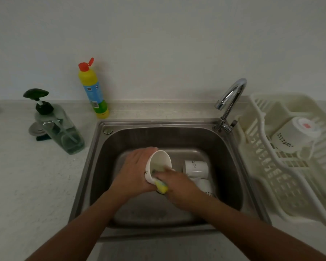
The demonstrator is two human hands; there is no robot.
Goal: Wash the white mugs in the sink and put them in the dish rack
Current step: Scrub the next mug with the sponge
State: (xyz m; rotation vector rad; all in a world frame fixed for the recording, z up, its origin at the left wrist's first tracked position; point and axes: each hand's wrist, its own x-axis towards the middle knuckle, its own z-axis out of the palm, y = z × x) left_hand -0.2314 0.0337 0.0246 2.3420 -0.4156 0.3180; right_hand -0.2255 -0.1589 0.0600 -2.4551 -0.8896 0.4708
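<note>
Plain pale grey wall (pixel 158 34) fills the far side. Speckled light countertop (pixel 23 176) runs left to right below it. Dim, flat lighting.

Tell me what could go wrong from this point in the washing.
1. Only the left hand grips the held mug, tilted, while the right hand pushes the sponge into it. A wet slip could drop it onto the two mugs lying in the sink.
2. The detergent bottle stands near the sink's back edge with its cap flipped open. A knock might spill it.
</note>
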